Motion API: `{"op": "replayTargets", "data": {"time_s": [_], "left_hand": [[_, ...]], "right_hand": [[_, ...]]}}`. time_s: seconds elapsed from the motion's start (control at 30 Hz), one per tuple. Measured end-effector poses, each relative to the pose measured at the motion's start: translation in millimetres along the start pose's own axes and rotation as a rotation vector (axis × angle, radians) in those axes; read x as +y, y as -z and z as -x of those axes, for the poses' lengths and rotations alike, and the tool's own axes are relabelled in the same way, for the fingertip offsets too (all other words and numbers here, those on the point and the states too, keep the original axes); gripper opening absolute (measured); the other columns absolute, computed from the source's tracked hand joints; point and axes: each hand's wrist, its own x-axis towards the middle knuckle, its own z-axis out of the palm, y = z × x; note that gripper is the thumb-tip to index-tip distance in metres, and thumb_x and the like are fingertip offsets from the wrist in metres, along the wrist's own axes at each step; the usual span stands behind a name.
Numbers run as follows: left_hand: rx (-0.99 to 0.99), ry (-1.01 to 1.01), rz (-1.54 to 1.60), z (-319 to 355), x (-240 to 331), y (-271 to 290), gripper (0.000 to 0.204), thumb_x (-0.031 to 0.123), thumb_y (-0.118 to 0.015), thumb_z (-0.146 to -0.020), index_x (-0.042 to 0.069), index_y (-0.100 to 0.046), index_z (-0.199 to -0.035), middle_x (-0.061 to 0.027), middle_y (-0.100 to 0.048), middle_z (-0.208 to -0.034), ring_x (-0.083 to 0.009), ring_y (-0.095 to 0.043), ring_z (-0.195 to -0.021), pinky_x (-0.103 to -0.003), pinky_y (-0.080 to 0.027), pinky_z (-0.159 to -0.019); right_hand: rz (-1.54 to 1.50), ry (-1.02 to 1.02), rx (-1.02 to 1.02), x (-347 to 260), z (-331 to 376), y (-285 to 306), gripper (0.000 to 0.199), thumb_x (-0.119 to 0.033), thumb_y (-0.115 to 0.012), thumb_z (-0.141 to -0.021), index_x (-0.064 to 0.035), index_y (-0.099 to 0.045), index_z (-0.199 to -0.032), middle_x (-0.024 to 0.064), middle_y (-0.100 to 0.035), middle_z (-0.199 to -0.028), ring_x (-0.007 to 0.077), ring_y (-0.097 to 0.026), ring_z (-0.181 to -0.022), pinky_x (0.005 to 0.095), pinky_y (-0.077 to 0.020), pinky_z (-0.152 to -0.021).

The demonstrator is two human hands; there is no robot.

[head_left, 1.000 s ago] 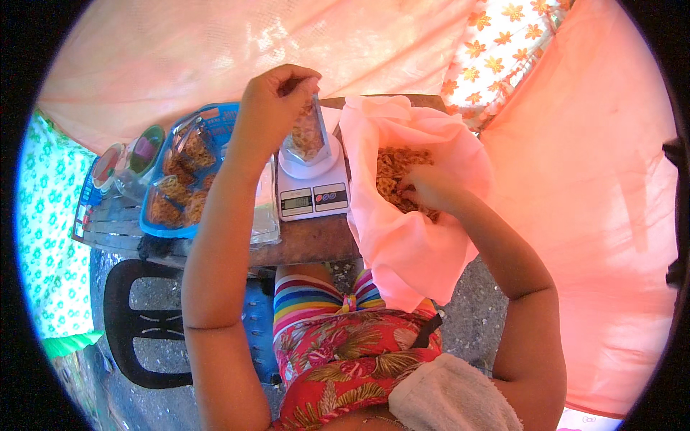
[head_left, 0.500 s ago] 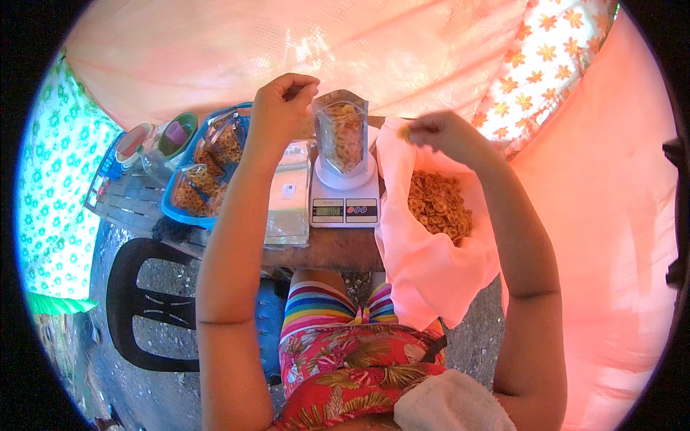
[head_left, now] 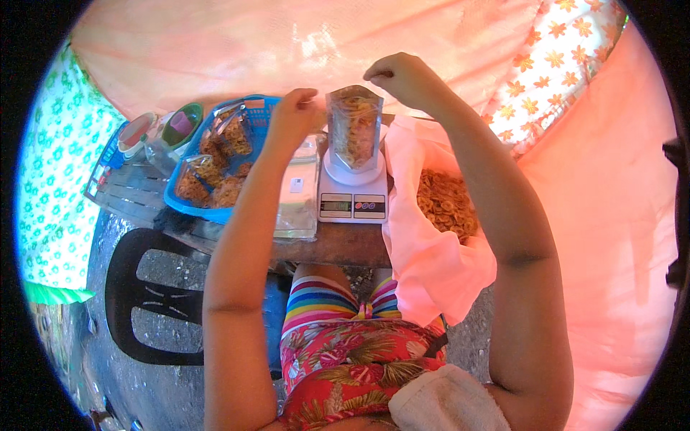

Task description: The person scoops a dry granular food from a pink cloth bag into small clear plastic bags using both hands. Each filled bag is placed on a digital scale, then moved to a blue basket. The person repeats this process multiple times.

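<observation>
My left hand (head_left: 293, 115) is closed at the upper left corner of the clear plastic pouch of fried snack chips (head_left: 353, 128), apparently pinching its top edge to steady it. My right hand (head_left: 401, 75) hangs above the pouch mouth, just to its right, fingers curled together in a pinch; whether chips are between them I cannot tell. The pouch stands upright on the round platform of the small white digital kitchen scale (head_left: 352, 195), at the middle of the wooden bench (head_left: 338, 248).

Judgement: the step in hand is topping up the pouch to weight, and it looks nearly full. The next move calls for small additions dropped cleanly into the mouth, the left hand pressing lightly so the reading is not falsified, and a check of the display.

Right of the scale, the large pink plastic bag (head_left: 431, 273) lies open, loose yellow chips (head_left: 445, 205) visible inside. Left of the scale lies a stack of empty clear pouches (head_left: 298, 190); further left, a blue plastic basket (head_left: 188, 207) holds filled snack packs. A black plastic chair (head_left: 122, 287) stands at near left.

Not determined: the scale display is too small to judge. The pouch's opening is partly masked by both hands. The bench's right part is covered by the pink bag.
</observation>
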Motion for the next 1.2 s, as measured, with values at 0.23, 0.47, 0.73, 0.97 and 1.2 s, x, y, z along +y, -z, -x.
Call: {"op": "replayTargets", "data": {"time_s": [0.23,0.47,0.73,0.97,1.2], "left_hand": [[0.147,0.110,0.040,19.0,-3.5,22.2,0.025,0.022,-0.066,-0.094,0.001,-0.071,-0.109,-0.0116,-0.072,-0.096,-0.0193,-0.067,-0.086,-0.032,-0.052,-0.080],[0.327,-0.054,0.037,74.6,47.2,-23.6,0.018,0.015,-0.061,-0.098,0.003,-0.069,-0.110,-0.0077,-0.070,-0.102,-0.0167,-0.063,-0.092,-0.029,-0.051,-0.081],[-0.245,0.065,0.156,157.0,100.2,-115.9,0.032,0.016,-0.065,-0.094,0.010,-0.062,-0.126,-0.0206,-0.049,-0.136,-0.0360,-0.053,-0.120,-0.043,-0.045,-0.099],[-0.229,0.048,0.064,164.7,81.9,-157.3,0.047,0.006,-0.056,-0.091,0.002,-0.048,-0.137,-0.0336,-0.037,-0.141,-0.0531,-0.037,-0.131,-0.056,-0.032,-0.110],[-0.235,0.012,0.100,170.7,76.5,-152.4,0.052,0.000,-0.049,-0.089,0.001,-0.041,-0.141,-0.0339,-0.036,-0.142,-0.0518,-0.035,-0.133,-0.054,-0.032,-0.111]], "right_hand": [[-0.018,-0.680,-0.578,66.6,117.1,27.3,0.016,-0.015,-0.063,-0.083,-0.0050,-0.073,-0.076,0.0118,-0.068,-0.066,0.0171,-0.065,-0.060,0.0363,-0.0526,-0.062],[-0.007,-0.833,-0.768,76.5,181.4,-7.2,0.029,-0.019,-0.066,-0.091,-0.0081,-0.066,-0.117,0.0066,-0.067,-0.108,0.0157,-0.062,-0.095,0.0313,-0.0511,-0.078],[-0.444,-0.662,-0.607,85.4,175.7,-61.7,0.053,-0.022,-0.073,-0.088,-0.0081,-0.055,-0.135,0.0095,-0.060,-0.132,0.0198,-0.053,-0.124,0.0337,-0.0431,-0.103],[-0.535,-0.434,-0.606,93.8,197.6,-81.5,0.052,-0.019,-0.075,-0.079,-0.0101,-0.061,-0.128,0.0091,-0.068,-0.117,0.0237,-0.059,-0.113,0.0368,-0.0441,-0.100],[-0.078,-0.298,-0.847,81.8,209.0,13.2,0.040,-0.011,-0.074,-0.073,-0.0061,-0.069,-0.112,0.0099,-0.072,-0.103,0.0216,-0.066,-0.097,0.0366,-0.0522,-0.088]]}}
